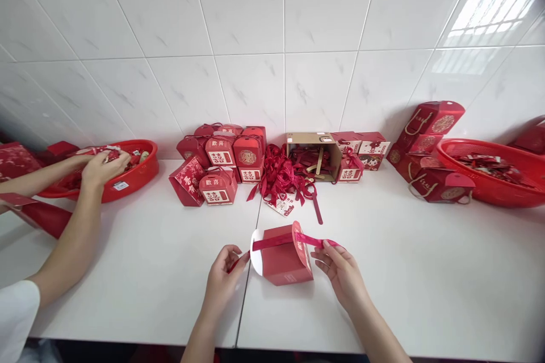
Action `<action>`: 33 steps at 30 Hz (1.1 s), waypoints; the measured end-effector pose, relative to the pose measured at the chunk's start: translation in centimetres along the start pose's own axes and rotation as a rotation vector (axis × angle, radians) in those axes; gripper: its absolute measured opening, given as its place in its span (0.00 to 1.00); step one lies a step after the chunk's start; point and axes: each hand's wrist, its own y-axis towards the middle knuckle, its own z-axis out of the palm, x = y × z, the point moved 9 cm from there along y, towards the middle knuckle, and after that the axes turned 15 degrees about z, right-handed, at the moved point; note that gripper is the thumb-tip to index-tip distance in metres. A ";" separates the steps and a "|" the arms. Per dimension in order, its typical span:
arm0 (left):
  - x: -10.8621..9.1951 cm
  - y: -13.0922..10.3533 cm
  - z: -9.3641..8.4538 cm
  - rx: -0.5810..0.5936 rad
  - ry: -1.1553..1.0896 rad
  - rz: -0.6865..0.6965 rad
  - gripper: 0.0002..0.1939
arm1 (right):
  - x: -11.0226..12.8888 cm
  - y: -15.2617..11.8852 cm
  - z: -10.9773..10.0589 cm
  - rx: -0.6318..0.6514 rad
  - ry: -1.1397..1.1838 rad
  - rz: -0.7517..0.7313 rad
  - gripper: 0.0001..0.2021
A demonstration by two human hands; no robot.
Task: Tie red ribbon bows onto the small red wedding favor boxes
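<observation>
Overhead, white wall tiles point(255, 11) back a white table point(426, 283) strewn with red boxes point(221, 164).

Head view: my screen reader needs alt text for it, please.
Two hands, left and right, pull a red ribbon across a small red box on a white table. Finished boxes and loose ribbons line the tiled wall; another person's hand reaches into a red basin.

The scene is backed by a wall point(272, 39) of large white marbled tiles. A window's bright reflection point(489, 5) is caught on the tiles at upper right. A white table point(426, 295) with a centre seam is set against it.
</observation>
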 end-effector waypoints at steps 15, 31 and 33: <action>0.5 0.0 -1.8 -0.064 0.298 0.119 0.11 | 0.8 0.5 -2.4 -0.163 -0.270 -0.111 0.28; -6.5 0.6 6.7 0.196 -0.018 0.276 0.14 | 3.9 -1.3 2.8 -0.026 -0.301 -0.290 0.19; -6.6 0.9 7.5 0.236 0.014 0.258 0.13 | 4.1 -1.4 3.9 -0.014 -0.328 -0.318 0.19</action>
